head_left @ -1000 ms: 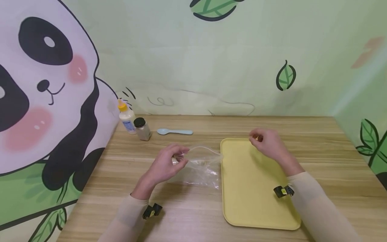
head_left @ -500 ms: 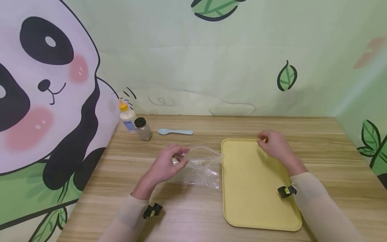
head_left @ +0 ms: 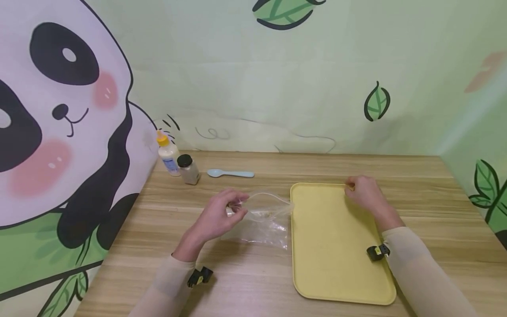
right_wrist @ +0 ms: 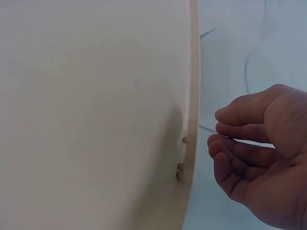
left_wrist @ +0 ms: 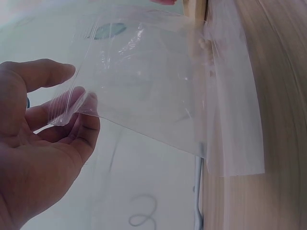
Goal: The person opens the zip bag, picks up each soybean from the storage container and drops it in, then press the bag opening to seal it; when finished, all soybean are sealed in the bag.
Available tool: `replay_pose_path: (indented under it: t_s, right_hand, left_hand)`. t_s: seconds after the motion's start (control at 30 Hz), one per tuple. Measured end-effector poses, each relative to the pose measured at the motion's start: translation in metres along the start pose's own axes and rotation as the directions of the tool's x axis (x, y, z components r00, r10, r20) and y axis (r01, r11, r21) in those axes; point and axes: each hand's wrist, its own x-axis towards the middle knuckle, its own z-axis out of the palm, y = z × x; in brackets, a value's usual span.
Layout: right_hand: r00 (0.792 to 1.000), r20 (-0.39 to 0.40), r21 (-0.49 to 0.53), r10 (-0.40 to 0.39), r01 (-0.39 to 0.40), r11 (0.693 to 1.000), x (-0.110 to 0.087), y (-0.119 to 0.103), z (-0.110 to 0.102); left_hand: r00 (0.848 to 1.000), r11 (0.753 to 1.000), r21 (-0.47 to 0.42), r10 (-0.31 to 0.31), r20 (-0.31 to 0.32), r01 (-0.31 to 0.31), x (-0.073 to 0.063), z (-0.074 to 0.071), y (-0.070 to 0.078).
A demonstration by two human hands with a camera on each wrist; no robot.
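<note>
One each: bag [head_left: 265,231], tray [head_left: 340,246], spoon [head_left: 230,173], bottle [head_left: 169,159], jar [head_left: 189,171]; two hands [head_left: 215,215]; three round bits [right_wrist: 181,175] on tray.

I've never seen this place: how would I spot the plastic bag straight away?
On the wood-grain table, find the yellow tray. Just left of it is the clear zip bag, with the person's left hand at its zip edge. It is see-through, crinkly film, unlike the solid tray.

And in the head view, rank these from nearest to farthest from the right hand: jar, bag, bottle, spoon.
1. Bag, just left of the tray.
2. Spoon, farther left and toward the wall.
3. Jar, left of the spoon.
4. Bottle, farthest left, just beyond the jar.
</note>
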Motion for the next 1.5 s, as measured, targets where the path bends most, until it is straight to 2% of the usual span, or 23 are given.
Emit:
replay_pose_path:
  t_s: [0.5,1.1,1.5]
  right_hand:
    - [0.999,0.036,-0.082,0.003,0.0,0.997,0.002,0.011,0.006]
    - [0.995,0.082,-0.093,0.05,-0.043,0.995,0.007,0.017,0.008]
    - [0.995,0.1,-0.115,-0.002,0.014,0.993,0.01,0.017,0.009]
  left_hand:
    - [1.0,1.0,0.008,0.005,-0.004,-0.005,0.0,0.001,-0.001]
    - [1.0,1.0,0.006,0.001,-0.002,-0.001,0.0,0.001,-0.002]
    - [1.0,1.0,0.008,0.002,-0.002,-0.002,0.0,0.0,-0.001]
